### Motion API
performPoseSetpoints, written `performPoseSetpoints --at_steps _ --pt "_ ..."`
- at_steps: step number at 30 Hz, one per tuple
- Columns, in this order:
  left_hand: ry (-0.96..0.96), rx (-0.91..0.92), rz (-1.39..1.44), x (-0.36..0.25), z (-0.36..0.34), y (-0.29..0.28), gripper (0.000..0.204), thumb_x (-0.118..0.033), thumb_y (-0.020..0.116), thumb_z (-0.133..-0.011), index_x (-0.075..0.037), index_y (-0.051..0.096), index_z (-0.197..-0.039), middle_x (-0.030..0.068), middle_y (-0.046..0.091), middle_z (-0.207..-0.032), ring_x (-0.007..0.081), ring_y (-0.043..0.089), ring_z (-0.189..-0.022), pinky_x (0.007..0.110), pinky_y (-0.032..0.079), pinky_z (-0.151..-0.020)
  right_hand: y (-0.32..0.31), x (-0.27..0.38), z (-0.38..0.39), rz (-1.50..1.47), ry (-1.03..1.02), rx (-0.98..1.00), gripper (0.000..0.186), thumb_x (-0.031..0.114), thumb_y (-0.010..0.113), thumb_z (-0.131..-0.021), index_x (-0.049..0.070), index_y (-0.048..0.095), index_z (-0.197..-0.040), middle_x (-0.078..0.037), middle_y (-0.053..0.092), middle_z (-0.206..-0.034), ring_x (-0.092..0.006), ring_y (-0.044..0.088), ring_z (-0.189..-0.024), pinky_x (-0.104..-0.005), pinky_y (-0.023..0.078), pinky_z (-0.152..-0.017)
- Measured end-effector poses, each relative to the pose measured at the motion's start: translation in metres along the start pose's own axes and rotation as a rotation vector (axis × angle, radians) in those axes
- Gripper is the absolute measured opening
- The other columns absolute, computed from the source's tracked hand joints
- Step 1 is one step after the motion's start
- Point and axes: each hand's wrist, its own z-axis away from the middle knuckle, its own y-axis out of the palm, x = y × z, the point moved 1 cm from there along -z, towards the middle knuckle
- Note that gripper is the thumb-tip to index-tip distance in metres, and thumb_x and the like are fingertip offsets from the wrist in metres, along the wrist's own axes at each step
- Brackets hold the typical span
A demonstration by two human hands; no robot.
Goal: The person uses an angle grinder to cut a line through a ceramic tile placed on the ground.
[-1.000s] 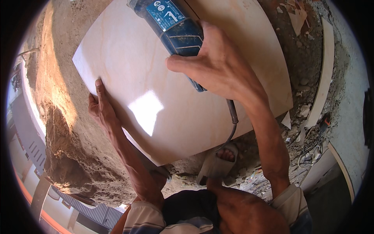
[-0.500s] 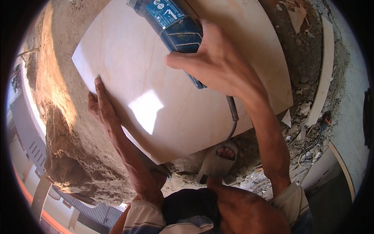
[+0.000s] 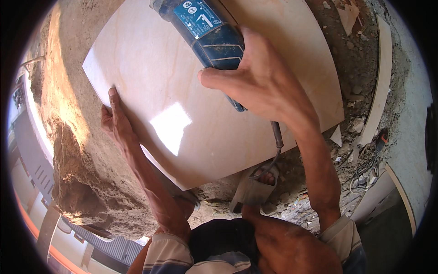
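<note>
A large glossy cream marbled tile point(image 3: 219, 150) lies beneath my hands, with a dark groove or seam at its top right. My right hand point(image 3: 269, 86) grips a dusty blue power tool point(image 3: 205, 41) with a label on it, over the upper middle of the tile; the tool's working end is out of view at the top. Its black cord point(image 3: 277, 137) runs down past the tile's near edge. My left hand point(image 3: 116, 116) holds the tile's left edge, one finger pressed on top and the others at the edge.
My sandalled foot point(image 3: 250, 194) is by the tile's near edge on rubble-strewn ground. Rough earth point(image 3: 73, 182) borders the left. At right lie a long pale offcut strip point(image 3: 378, 73), broken pieces point(image 3: 347, 18), tangled wires point(image 3: 362, 180) and a concrete surface point(image 3: 408, 114).
My right hand and the blue tool have shifted slightly right and toward me, and the cord droops a little differently. My left hand has moved marginally up along the tile edge.
</note>
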Motion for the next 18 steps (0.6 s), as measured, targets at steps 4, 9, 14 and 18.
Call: performPoseSetpoints --at_steps 4,9,14,18 --pt "-0.004 -0.012 0.024 0.0 0.0 0.0 0.062 -0.069 0.084 -0.097 -0.014 0.063 -0.078 -0.0026 0.058 -0.058 0.0105 0.053 -0.047 0.04 0.052 -0.045 -0.001 0.002 -0.006 0.025 -0.024 0.036 0.039 0.034 0.082 -0.082 -0.001 0.067 -0.074 -0.019 0.069 -0.065 -0.0278 0.072 -0.059 -0.0437 0.06 -0.064" --pt "-0.028 0.009 0.006 0.005 -0.005 -0.001 0.063 -0.07 0.084 -0.096 -0.014 0.062 -0.078 -0.0016 0.06 -0.06 0.0112 0.056 -0.05 0.042 0.054 -0.048 -0.003 0.005 -0.007 0.066 -0.002 0.045 0.04 0.034 0.082 -0.081 -0.002 0.067 -0.079 -0.019 0.07 -0.066 -0.0285 0.072 -0.06 -0.0441 0.06 -0.066" --pt "-0.013 -0.013 0.002 -0.001 0.0 0.002 0.065 -0.071 0.083 -0.097 -0.016 0.058 -0.073 -0.0018 0.058 -0.058 0.0117 0.055 -0.05 0.043 0.054 -0.05 0.0 0.0 0.001 0.035 0.005 0.012 0.048 0.035 0.083 -0.081 -0.009 0.068 -0.094 -0.021 0.071 -0.07 -0.0295 0.075 -0.066 -0.0446 0.062 -0.07" --pt "-0.001 0.011 -0.008 0.006 -0.005 -0.002 0.066 -0.07 0.083 -0.097 -0.016 0.057 -0.071 -0.0024 0.056 -0.057 0.0113 0.052 -0.048 0.042 0.053 -0.05 -0.001 -0.004 0.005 0.013 0.019 0.044 0.052 0.036 0.083 -0.081 -0.011 0.068 -0.098 -0.022 0.073 -0.073 -0.0303 0.077 -0.068 -0.0448 0.062 -0.072"
